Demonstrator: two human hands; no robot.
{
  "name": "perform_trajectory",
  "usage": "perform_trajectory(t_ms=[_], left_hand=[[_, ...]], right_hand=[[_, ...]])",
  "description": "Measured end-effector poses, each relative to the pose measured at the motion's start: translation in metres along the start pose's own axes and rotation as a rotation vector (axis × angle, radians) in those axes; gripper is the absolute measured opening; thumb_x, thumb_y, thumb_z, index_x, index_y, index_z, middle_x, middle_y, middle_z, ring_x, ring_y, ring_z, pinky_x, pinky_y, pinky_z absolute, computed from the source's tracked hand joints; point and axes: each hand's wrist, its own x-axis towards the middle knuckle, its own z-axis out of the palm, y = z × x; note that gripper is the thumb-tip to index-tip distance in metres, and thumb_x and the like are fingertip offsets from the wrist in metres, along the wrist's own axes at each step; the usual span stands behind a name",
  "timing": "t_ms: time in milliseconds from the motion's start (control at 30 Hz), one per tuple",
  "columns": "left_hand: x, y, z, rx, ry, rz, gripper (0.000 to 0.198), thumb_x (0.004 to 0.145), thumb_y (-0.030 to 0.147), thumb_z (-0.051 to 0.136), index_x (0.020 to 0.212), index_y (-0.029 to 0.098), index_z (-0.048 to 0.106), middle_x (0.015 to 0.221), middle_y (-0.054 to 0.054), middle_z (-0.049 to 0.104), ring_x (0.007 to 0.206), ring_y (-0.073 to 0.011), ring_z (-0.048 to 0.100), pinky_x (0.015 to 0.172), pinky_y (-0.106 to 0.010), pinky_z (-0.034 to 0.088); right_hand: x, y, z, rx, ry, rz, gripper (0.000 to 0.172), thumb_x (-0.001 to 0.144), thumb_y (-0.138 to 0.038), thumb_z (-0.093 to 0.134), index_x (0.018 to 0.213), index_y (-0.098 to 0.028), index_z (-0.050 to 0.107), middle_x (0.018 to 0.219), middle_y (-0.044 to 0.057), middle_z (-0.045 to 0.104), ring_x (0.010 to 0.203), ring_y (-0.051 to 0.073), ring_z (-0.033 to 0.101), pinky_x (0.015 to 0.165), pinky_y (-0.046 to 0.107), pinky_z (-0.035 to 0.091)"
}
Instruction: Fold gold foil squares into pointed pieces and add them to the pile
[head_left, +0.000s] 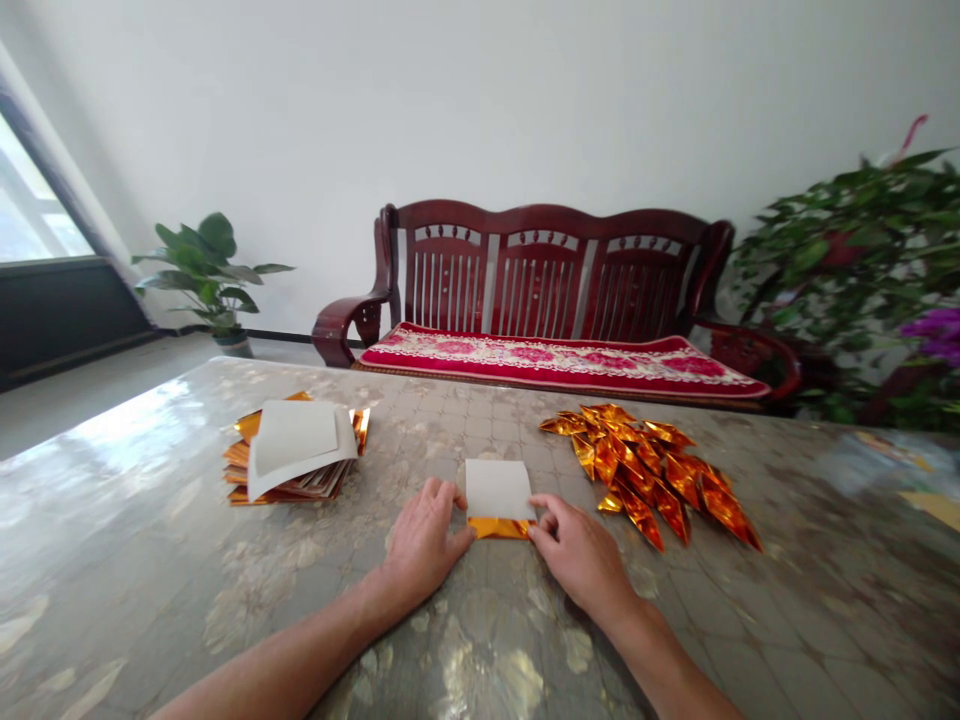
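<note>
The left hand [429, 528] is curving with its thumb and forefinger at the left edge of the sheet [498, 487], at the lower centre of the frame; the right hand [577, 555] is meeting the right edge likewise. Both are keeping a small gap between thumb and forefinger; whether either is pinching the paper, I cannot tell. Left of centre, a stack of papers [300, 445] is sitting on the worktop [420, 420]; right of centre, a pile of folded foil pieces [649, 465] is spreading, pointed and orange-gold. Clear plastic [874, 462] is lying at the right edge. Behind, a wooden bench [532, 285] is bearing a red patterned cover [555, 357], with a potted plant [210, 265] standing at the left and foliage [847, 250] filling the right. The sheet is lying flat, showing a pale upper part and a shiny gold strip along its near edge.
</note>
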Motion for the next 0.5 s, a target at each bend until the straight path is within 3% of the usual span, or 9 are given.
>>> perform_trajectory(t_ms=[167, 367, 500], left_hand=[[-0.0013, 0.0004, -0.0009, -0.049, 0.005, 0.065, 0.022, 0.082, 0.021, 0.061, 0.104, 0.024, 0.06, 0.106, -0.004, 0.057, 0.097, -0.0211, 0.057, 0.084, -0.031, 0.044], [-0.002, 0.0048, -0.0024, 0.02, -0.03, 0.306, 0.041, 0.087, 0.011, 0.051, 0.119, 0.032, 0.066, 0.131, -0.004, 0.055, 0.11, -0.0239, 0.053, 0.096, -0.039, 0.044], [-0.0021, 0.0067, -0.0007, 0.056, -0.078, 0.404, 0.042, 0.09, 0.009, 0.047, 0.117, 0.032, 0.069, 0.127, -0.004, 0.062, 0.11, -0.0241, 0.054, 0.095, -0.039, 0.045]], right_hand=[[0.0002, -0.0017, -0.0014, 0.003, -0.006, 0.008, 0.03, 0.083, -0.022, 0.058, 0.111, -0.026, 0.065, 0.077, -0.003, 0.07, 0.08, 0.018, 0.063, 0.065, 0.026, 0.036], [-0.0005, -0.0028, -0.0017, -0.001, -0.006, 0.006, 0.03, 0.082, -0.023, 0.057, 0.111, -0.026, 0.065, 0.078, -0.002, 0.071, 0.081, 0.018, 0.063, 0.065, 0.026, 0.036], [-0.0008, -0.002, -0.0009, 0.014, 0.002, 0.001, 0.029, 0.083, -0.024, 0.057, 0.111, -0.026, 0.065, 0.079, -0.002, 0.071, 0.082, 0.018, 0.063, 0.066, 0.026, 0.038]])
